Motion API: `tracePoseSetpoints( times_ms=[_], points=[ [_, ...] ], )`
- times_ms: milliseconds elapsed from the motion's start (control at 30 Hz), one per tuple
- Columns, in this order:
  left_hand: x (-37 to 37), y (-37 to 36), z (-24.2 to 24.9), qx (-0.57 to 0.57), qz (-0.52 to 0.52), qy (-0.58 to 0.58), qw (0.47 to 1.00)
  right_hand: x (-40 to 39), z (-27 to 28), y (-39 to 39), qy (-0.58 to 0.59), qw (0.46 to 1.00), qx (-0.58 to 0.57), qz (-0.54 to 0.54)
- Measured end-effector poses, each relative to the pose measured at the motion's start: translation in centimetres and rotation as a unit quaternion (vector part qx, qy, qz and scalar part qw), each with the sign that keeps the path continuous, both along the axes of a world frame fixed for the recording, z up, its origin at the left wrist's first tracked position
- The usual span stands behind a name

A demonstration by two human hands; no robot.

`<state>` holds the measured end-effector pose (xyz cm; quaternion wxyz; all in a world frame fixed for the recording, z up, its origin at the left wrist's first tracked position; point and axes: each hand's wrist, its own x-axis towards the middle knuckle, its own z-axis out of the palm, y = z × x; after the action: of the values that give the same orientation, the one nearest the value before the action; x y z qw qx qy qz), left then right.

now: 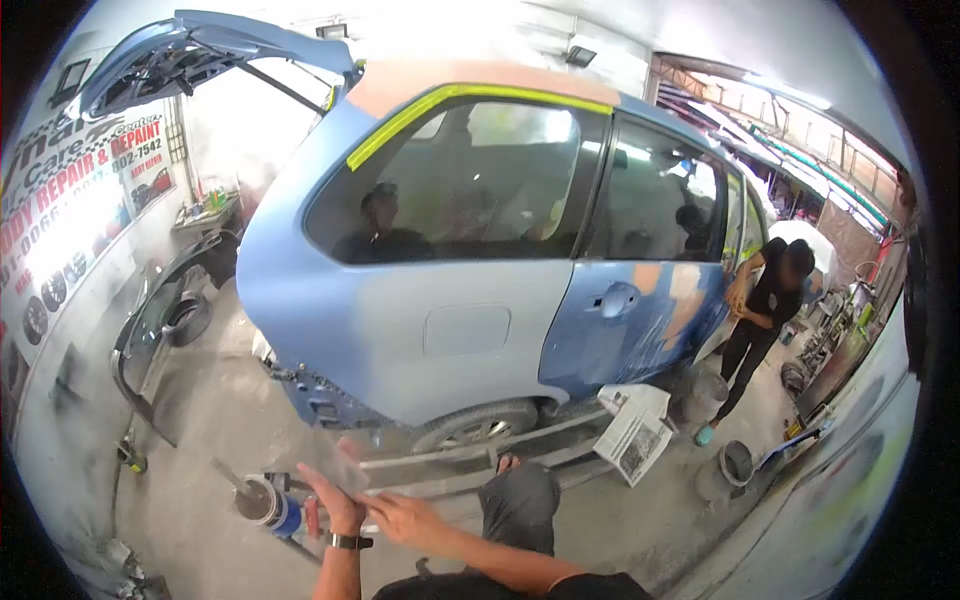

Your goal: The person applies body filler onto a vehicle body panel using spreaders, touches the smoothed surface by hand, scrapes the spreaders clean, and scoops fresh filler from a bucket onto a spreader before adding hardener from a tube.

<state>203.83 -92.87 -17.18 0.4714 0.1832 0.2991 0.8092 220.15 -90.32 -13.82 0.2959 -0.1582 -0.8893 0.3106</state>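
Note:
My left hand (337, 503), with a dark watch (350, 541) on its wrist, is raised with its fingers stretched out. My right hand (405, 520) reaches across, and its fingertips meet the palm side of my left hand. I see nothing held in either one, though a faint pinkish smear hangs just above them. Beside my left hand stands an open can (262, 503) with a blue and white label and a stick in it. Close by it is a small red object (312, 518) that I cannot make out.
A blue vehicle (480, 310) with primer and filler patches fills the middle, its tailgate raised. Newspaper (635, 435) lies by the rails (480, 455). A person (770, 300) works at the front door. Two buckets, one grey (725, 470), stand at right. A loose bumper (150, 340) leans left.

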Motion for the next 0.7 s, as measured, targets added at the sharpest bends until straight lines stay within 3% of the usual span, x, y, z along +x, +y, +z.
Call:
tracePoseSetpoints(
  times_ms=[67,200,233,300,400,467,500,533,600,700],
  points=[
    [0.8,0.6,-2.3,-0.035,0.045,-0.035,0.998,-1.1,-2.2,2.3,0.026,0.999,0.001,-0.044],
    [5.6,0.7,1.2,-0.120,0.115,0.042,0.985,-1.4,-2.5,4.1,0.077,0.992,0.010,-0.102],
    [2.7,0.3,0.2,-0.052,-0.001,0.089,0.995,-1.0,-2.2,3.0,0.053,0.997,0.002,-0.063],
    [1.2,0.7,0.4,-0.036,0.010,0.087,0.996,0.5,-0.9,-0.2,-0.001,1.000,-0.013,0.017],
    [3.1,0.7,0.4,-0.058,0.013,0.044,0.997,-1.4,-2.6,4.0,0.125,0.987,0.009,-0.102],
    [5.3,0.9,0.3,-0.108,0.066,-0.006,0.992,-1.2,-3.7,3.5,0.083,0.992,-0.005,-0.099],
    [3.3,0.5,-0.3,-0.048,-0.027,0.038,0.998,-1.0,-3.4,3.5,0.063,0.993,-0.011,-0.099],
    [0.8,0.6,-0.8,-0.023,-0.041,0.088,0.995,-0.6,-2.9,2.6,0.061,0.995,-0.019,-0.071],
    [0.3,0.8,0.7,0.016,-0.070,-0.005,0.997,0.8,0.1,-0.5,0.049,0.998,-0.037,-0.009],
    [3.5,0.7,-0.2,-0.089,0.021,0.059,0.994,-0.1,-1.5,3.3,0.087,0.993,0.009,-0.079]
  ],
)
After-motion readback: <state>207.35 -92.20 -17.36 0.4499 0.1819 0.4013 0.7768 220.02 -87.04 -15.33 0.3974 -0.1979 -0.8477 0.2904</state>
